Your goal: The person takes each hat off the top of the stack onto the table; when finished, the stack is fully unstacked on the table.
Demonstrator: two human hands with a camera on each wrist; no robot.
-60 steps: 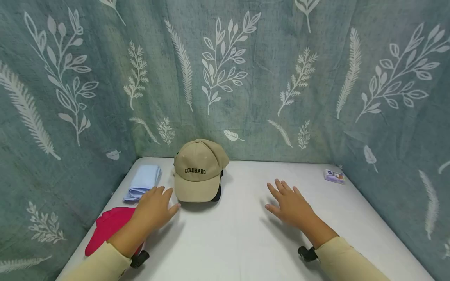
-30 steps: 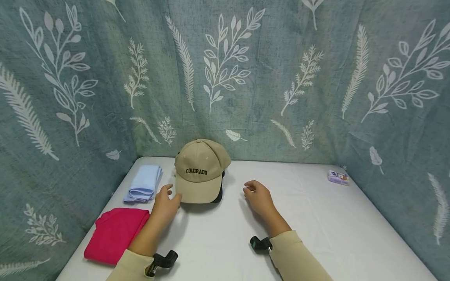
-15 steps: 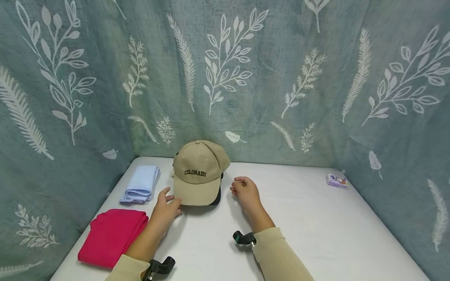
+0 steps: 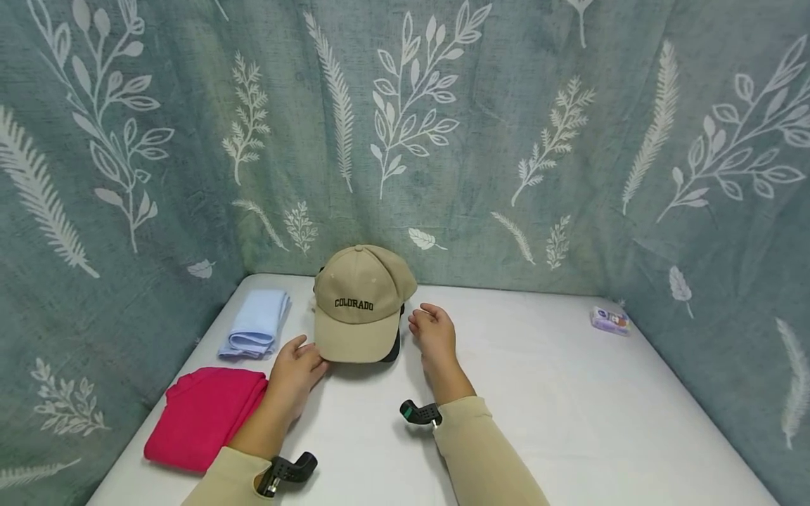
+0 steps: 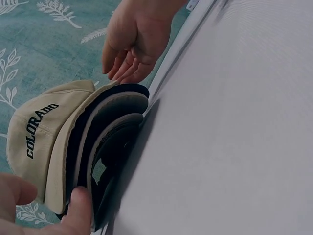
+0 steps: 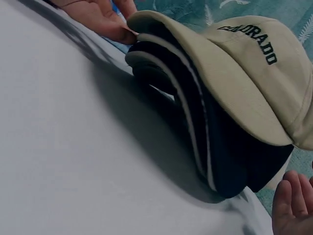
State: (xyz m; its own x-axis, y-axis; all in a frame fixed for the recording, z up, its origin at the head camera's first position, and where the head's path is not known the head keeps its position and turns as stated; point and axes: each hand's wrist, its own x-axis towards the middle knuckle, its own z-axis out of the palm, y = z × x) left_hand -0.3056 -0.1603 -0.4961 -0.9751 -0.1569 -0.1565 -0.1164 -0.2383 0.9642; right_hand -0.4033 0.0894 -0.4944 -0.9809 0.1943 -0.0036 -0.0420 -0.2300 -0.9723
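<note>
A tan baseball cap (image 4: 354, 281) lettered COLORADO tops a stack of caps at the back of the table. Dark brims (image 5: 117, 105) with pale edges show beneath its brim in both wrist views. At the left corner of the brims is my left hand (image 4: 297, 372); its fingertips touch the brim edges, one finger (image 5: 79, 203) lying against the dark brims. My right hand (image 4: 436, 341) stands beside the stack's right side, fingers loosely bent with nothing in them. In the right wrist view, the right hand's fingers (image 6: 293, 196) are apart from the brims.
Left of the caps lies a folded light-blue cloth (image 4: 256, 320), and nearer the front a folded pink-red cloth (image 4: 205, 414). A small purple packet (image 4: 609, 320) sits at the back right of the white table (image 4: 538, 393). Patterned green-blue curtains (image 4: 455, 161) enclose the table.
My right hand has come in leftward from the open table to the stack's right side, its fingers bending. My left hand has moved from over the cloths to the brims' left corner.
</note>
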